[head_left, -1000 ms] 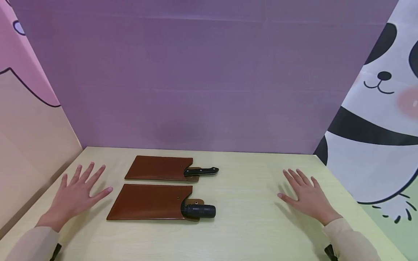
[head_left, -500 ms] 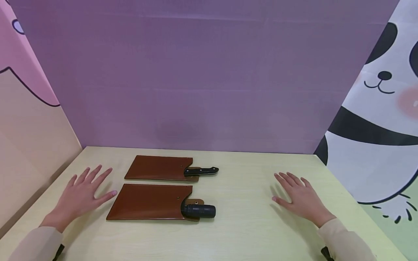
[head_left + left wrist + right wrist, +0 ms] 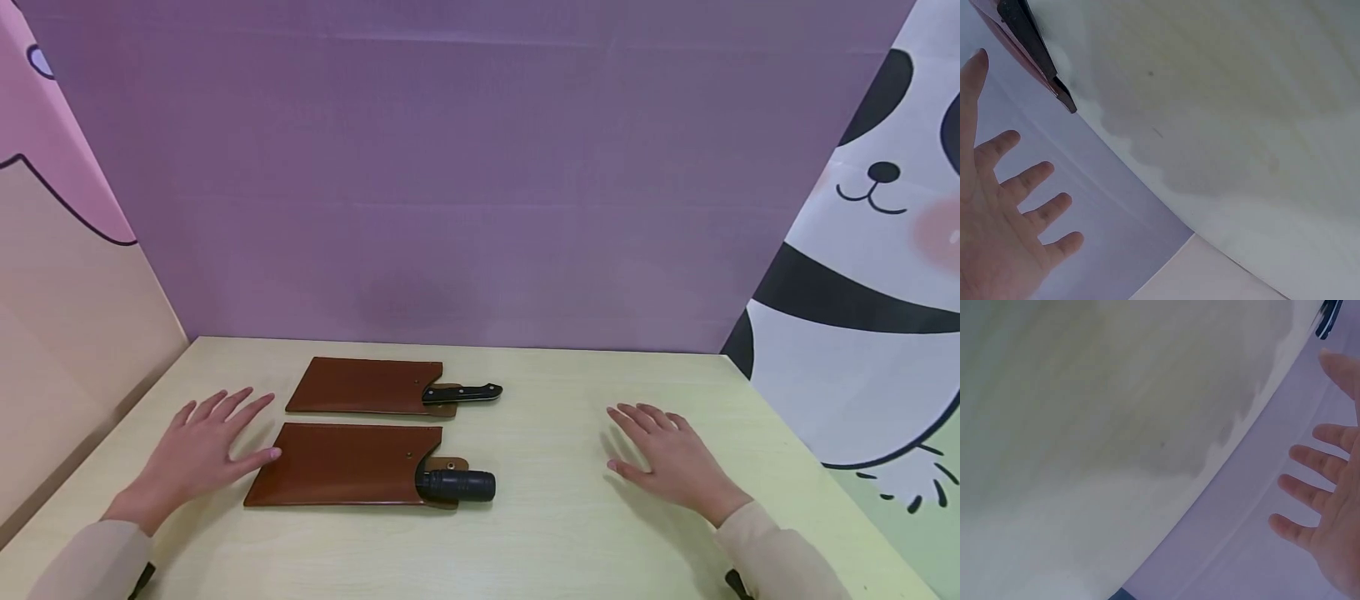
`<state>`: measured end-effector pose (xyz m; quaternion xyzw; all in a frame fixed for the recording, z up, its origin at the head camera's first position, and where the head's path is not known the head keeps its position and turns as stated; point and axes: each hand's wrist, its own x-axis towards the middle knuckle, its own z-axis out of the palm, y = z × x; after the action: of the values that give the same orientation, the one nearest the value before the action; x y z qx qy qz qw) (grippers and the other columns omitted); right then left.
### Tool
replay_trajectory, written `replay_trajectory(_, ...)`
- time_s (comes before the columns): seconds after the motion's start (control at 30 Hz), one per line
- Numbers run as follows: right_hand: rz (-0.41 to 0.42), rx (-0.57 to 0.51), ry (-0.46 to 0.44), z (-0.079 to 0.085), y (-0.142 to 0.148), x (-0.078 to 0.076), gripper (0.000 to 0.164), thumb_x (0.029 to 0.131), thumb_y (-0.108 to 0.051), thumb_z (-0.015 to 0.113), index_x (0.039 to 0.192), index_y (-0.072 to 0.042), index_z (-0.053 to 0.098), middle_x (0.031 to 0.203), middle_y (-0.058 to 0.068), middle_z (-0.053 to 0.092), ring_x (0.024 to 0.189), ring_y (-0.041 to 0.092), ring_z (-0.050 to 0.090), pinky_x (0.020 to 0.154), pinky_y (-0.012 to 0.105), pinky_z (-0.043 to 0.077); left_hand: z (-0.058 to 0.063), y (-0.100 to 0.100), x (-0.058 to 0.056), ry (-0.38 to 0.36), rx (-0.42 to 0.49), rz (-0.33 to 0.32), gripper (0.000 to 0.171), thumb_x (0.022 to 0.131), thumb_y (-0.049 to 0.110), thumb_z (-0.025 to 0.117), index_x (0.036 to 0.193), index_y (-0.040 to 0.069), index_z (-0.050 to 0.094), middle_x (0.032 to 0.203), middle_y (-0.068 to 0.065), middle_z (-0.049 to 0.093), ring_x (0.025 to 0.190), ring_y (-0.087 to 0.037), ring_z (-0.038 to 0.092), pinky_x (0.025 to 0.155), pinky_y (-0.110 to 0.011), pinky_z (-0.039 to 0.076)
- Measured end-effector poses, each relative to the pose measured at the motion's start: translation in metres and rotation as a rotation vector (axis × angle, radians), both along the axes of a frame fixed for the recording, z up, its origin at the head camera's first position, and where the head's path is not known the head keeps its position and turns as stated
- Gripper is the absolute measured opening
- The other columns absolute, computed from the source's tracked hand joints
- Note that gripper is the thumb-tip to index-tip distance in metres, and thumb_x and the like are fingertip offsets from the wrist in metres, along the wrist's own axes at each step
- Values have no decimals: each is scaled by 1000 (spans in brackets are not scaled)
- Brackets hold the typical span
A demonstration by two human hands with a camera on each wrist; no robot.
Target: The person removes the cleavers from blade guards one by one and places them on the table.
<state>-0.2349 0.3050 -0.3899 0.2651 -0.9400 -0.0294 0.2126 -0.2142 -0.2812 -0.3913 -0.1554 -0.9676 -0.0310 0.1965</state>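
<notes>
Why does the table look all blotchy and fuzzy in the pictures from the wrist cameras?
In the left wrist view the table is too close, so it blurs, with the left hand casting a soft grey shadow; the right wrist view shows the same beside the right hand; the head view is sharp and evenly lit.

A: Both hands bare, no rings or gloves on the left hand [image 3: 197,446] or the right hand [image 3: 670,457].

B: Cream long sleeves behind the fingers, dark straps under each cuff, back past the wrists.
</notes>
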Motion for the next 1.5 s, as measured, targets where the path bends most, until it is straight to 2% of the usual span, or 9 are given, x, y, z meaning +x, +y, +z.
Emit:
replay_trajectory(0.43,66,23,12,0,-22,2,62,77,-45,66,127,-9,52,124,8,56,115,32,50,91,51,39,-6,9,-8,63,-27,-80,73,73,63,61,130,20,48,131,-10,51,118,-37,45,95,-57,31)
replay_trajectory(0.67,118,29,28,0,-35,2,61,77,-45,66,125,-9,54,121,6,58,112,30,52,91,48,40,-4,18,-8,35,-21,-129,72,74,63,60,131,22,48,131,-9,50,118,-34,46,96,-54,32)
replay_trajectory(1.23,228,25,-37,-1,-75,6,60,77,-48,65,123,-11,55,118,2,58,110,22,53,92,43,41,-4,44,-12,-10,2,-239,68,75,63,60,128,21,53,128,-5,53,114,-31,50,94,-52,36)
replay_trajectory(1.5,277,42,-73,0,-93,9,59,78,-51,63,122,-12,54,116,-1,58,107,19,54,92,42,42,-5,55,-11,-67,10,-257,68,75,64,59,128,23,52,128,-4,52,115,-27,50,93,-52,37)
